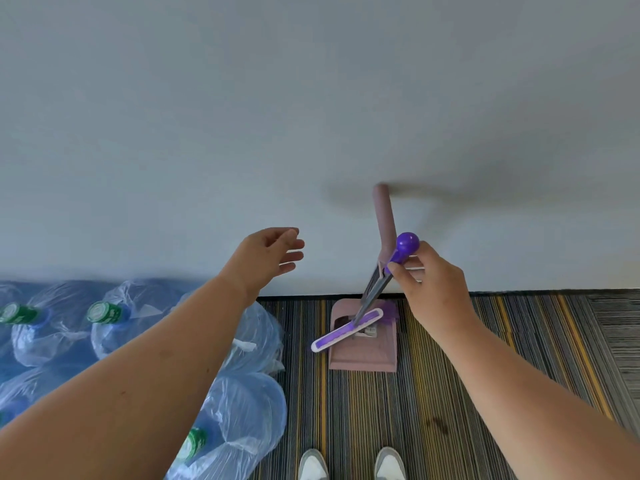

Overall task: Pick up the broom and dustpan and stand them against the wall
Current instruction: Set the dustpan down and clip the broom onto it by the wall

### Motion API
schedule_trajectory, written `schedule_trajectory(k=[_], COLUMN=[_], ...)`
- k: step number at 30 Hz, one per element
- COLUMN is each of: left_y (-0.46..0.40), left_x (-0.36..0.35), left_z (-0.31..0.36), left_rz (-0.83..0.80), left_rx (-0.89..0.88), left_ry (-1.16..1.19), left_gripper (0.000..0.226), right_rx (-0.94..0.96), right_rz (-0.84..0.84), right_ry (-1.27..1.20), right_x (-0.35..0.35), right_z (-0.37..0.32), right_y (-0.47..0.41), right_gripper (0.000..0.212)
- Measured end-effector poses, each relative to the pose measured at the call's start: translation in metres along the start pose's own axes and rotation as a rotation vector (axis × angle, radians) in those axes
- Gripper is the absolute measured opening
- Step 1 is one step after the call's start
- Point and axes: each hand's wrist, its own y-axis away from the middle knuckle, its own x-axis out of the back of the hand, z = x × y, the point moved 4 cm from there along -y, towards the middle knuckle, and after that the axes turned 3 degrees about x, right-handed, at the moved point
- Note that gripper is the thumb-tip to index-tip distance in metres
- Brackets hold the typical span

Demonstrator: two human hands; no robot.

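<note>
At the far left of the frame, in the lower part, several large water bottles [104, 327] wrapped in clear plastic lie packed together on the floor, with green caps showing. They fill the floor from the left edge up to near the middle, and the rightmost one almost reaches the dustpan side.

Above them the left hand [268, 256] is stretched forward in the middle of the frame, in front of the wall [207, 116]. Its fingers are spread loosely and hold nothing.

Right of the middle, the pink dustpan [363, 344] stands on the striped carpet [450, 393], its back edge at the line where the wall meets the floor. Its pink handle [384, 220] rises upright along the wall. The broom [348, 329] stands with its purple and white head on the dustpan tray, tilted so one end passes over the tray's left edge. Its grey shaft leans up to the right, crossing the dustpan handle.

The right hand [433, 289] pinches the purple grip of the broom just under the round knob [408, 243], fingers closed around it.

To the right of the dustpan the carpet is open to the frame edge. At the bottom middle, the tips of two white shoes [313, 465] stand apart from the dustpan's front lip, with bare carpet between.
</note>
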Motion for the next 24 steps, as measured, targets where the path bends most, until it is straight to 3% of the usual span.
schedule_trajectory(k=[9,15,20,24], left_y=[0.006,0.010,0.013,0.014], left_x=[0.010,0.008,0.007,0.007], left_z=[-0.013,-0.017,-0.026,-0.033], left_rz=[0.028,0.023,0.016,0.019], left_rx=[0.024,0.036,0.037,0.048], left_ry=[-0.012,-0.005,0.000,0.005], left_gripper=[0.032,0.032,0.031,0.031], right_rx=[0.038,-0.027,-0.135,-0.132], right_rz=[0.020,0.052,0.122,0.160], right_ry=[0.043,0.046,0.024,0.053], right_x=[-0.002,-0.012,-0.031,-0.035], right_z=[0.001,-0.005,0.003,0.003], right_y=[0.000,-0.015,-0.025,-0.026], right_gripper=[0.018,0.038,0.026,0.031])
